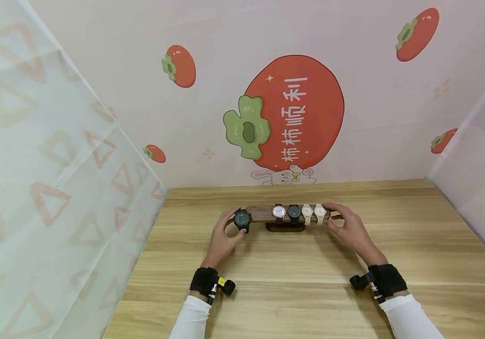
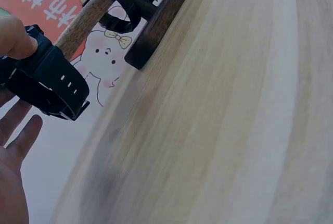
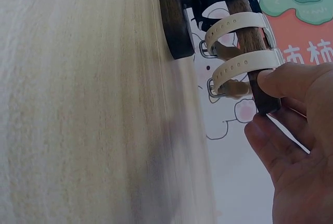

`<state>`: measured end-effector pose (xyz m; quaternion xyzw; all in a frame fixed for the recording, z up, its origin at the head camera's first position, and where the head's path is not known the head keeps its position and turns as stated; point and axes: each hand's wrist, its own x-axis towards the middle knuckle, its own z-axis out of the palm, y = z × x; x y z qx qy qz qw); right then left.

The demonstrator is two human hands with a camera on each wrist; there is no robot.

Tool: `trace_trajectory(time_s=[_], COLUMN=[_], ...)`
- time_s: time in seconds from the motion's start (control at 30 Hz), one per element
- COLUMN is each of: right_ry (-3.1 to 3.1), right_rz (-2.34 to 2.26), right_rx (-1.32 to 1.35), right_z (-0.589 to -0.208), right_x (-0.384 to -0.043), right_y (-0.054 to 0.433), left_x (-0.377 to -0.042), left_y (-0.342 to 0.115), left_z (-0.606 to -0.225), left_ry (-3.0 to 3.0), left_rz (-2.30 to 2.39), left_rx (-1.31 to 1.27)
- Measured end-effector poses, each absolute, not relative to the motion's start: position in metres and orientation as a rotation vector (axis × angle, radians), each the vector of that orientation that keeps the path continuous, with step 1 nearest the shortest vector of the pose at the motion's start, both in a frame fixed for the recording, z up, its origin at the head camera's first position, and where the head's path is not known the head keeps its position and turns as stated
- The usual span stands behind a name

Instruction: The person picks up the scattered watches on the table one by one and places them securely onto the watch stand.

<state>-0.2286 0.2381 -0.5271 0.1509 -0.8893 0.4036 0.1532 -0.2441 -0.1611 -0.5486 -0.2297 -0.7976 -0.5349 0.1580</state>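
Observation:
A dark wooden watch stand with a horizontal bar stands near the back of the table. My left hand pinches a large black wristwatch at the bar's left end. In the left wrist view, the thumb lies on the buckled black strap; whether the bar runs inside the loop I cannot tell. Farther right, the bar carries a white-dialled watch, a dark watch and two cream watches, one outermost. My right hand holds the bar's right tip, beside the outer cream strap.
The stand's oblong base rests on the wood-grain table. Close behind is a wall covering printed with persimmons and a rabbit. A pale patterned sheet bounds the left side, another the right. A camera is strapped to each wrist.

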Motion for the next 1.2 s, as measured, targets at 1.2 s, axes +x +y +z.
trace_trajectory(time_s=[1.2], right_ry=[-2.524], right_rz=[1.158], right_rx=[0.430], right_z=[-0.531], right_x=[-0.229], right_y=[0.238], left_x=[-0.263], left_y=[-0.151], left_z=[-0.550], left_ry=[-2.318], left_rz=[-1.582], left_rx=[-0.647])
